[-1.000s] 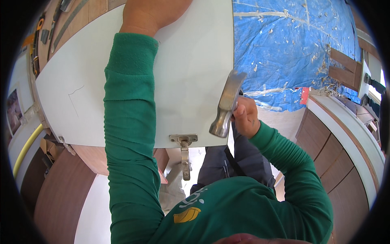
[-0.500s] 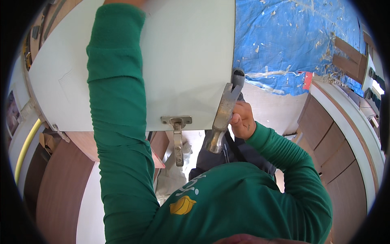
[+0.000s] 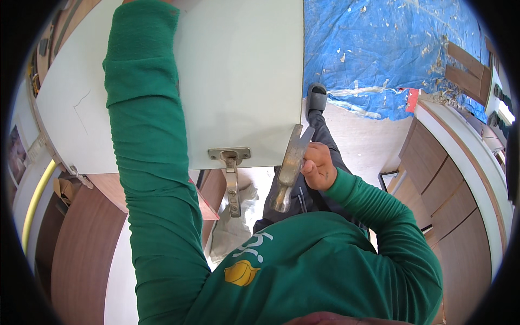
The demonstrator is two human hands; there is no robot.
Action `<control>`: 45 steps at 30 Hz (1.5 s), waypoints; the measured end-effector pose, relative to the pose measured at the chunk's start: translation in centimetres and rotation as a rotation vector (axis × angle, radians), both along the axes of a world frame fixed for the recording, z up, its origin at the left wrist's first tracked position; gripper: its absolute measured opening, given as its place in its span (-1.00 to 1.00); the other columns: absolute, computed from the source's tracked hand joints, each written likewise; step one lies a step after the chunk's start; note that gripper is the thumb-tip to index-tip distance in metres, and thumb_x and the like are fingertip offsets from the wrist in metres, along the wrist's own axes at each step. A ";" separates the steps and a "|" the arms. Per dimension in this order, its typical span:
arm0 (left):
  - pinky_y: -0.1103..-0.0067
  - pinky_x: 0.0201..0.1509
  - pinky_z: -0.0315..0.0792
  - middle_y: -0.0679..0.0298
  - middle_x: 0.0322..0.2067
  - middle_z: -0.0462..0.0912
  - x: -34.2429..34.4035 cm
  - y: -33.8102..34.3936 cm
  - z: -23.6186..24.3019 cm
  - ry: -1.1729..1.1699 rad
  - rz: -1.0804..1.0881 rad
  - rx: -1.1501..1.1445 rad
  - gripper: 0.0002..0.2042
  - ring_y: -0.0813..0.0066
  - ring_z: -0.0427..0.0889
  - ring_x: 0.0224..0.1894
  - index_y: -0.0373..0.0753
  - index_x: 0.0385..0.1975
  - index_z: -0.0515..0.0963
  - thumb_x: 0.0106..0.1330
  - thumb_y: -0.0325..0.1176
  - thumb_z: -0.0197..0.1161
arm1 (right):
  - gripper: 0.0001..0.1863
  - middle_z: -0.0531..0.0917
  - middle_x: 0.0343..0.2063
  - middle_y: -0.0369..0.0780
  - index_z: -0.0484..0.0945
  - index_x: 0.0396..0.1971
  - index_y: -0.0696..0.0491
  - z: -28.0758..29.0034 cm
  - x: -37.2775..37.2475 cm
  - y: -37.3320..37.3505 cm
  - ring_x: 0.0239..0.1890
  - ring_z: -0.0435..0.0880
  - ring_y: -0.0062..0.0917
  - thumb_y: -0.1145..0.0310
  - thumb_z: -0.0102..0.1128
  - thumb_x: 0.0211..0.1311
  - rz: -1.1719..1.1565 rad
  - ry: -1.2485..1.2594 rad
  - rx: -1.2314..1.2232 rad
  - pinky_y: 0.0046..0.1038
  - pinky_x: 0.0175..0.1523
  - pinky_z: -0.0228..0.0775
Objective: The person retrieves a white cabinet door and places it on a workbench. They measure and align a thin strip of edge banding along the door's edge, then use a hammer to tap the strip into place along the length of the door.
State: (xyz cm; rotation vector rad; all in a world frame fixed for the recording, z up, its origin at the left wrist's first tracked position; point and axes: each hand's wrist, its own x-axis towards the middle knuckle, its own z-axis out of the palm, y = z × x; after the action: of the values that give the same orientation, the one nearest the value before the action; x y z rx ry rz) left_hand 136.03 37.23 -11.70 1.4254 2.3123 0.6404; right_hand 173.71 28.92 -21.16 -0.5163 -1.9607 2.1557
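Observation:
My right hand (image 3: 319,166) is closed around a claw hammer (image 3: 291,170), just off the front right corner of a large white panel (image 3: 244,70). The hammer's claw points away from me and its worn metal face toward me. Its handle is mostly hidden by my hand and the head. My left forearm in a green sleeve (image 3: 149,108) stretches over the panel to the far edge of the picture, where the hand is cut off. A metal cabinet hinge (image 3: 229,155) sits at the panel's near edge, its arm hanging out toward me.
A blue tarp (image 3: 374,49) with debris covers the floor at the far right. Wood-grain cabinets (image 3: 449,189) stand on the right. A curved brown panel (image 3: 81,238) and a yellow hose-like strip (image 3: 35,206) are at the left. My slippered foot (image 3: 317,97) is beside the panel.
The panel and hinge appear shifted slightly left and up in the view. The hammer in my right hand sits slightly lower and to the left, and more of my leg and slipper shows.

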 end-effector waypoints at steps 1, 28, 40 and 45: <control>0.34 -0.06 0.52 -0.06 -0.29 0.75 -0.2 -0.1 -0.1 0.052 -0.036 0.008 -0.53 0.08 0.71 -0.28 -0.41 -0.25 0.72 0.46 -0.06 0.08 | -0.43 0.45 -0.67 -0.13 0.44 -0.56 0.13 0.1 0.1 -0.1 -0.64 0.48 -0.18 -0.06 -0.05 0.52 0.004 -0.003 -0.012 -0.25 -0.52 0.27; 0.25 0.03 0.48 -0.02 -0.16 0.69 -3.3 -0.2 -3.4 0.702 -0.362 0.022 -0.75 -0.02 0.64 -0.08 -0.31 -0.12 0.63 0.51 -0.30 0.05 | -0.75 0.48 -0.56 -0.16 0.58 -0.29 0.14 1.1 -0.3 4.2 -0.50 0.52 -0.25 0.23 0.25 0.39 -0.013 0.053 -0.049 -0.31 -0.36 0.34; 0.27 -0.13 0.43 -0.12 -0.34 0.64 -0.3 0.6 -1.9 0.229 -0.054 0.082 -0.66 0.00 0.63 -0.28 -0.39 -0.34 0.59 0.48 -0.20 0.10 | -0.52 0.38 -0.67 -0.14 0.45 -0.57 0.09 -1.9 -2.4 4.1 -0.60 0.44 -0.14 0.01 0.24 0.37 0.062 0.156 0.040 -0.20 -0.49 0.22; 0.28 -0.27 0.37 -0.12 -0.51 0.55 -1.1 0.8 -1.9 0.028 0.024 0.044 -0.59 0.05 0.54 -0.47 -0.40 -0.46 0.55 0.46 -0.13 0.11 | -0.44 0.37 -0.66 -0.13 0.39 -0.59 0.12 -2.0 -6.0 6.9 -0.61 0.40 -0.16 -0.04 0.07 0.49 -0.034 0.168 0.087 -0.25 -0.49 0.19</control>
State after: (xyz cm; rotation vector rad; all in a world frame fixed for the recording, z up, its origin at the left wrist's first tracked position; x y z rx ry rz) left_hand 134.92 37.99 -13.59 1.4372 2.3541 0.6860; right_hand 167.68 35.85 -23.15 -0.3394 -1.9297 2.0126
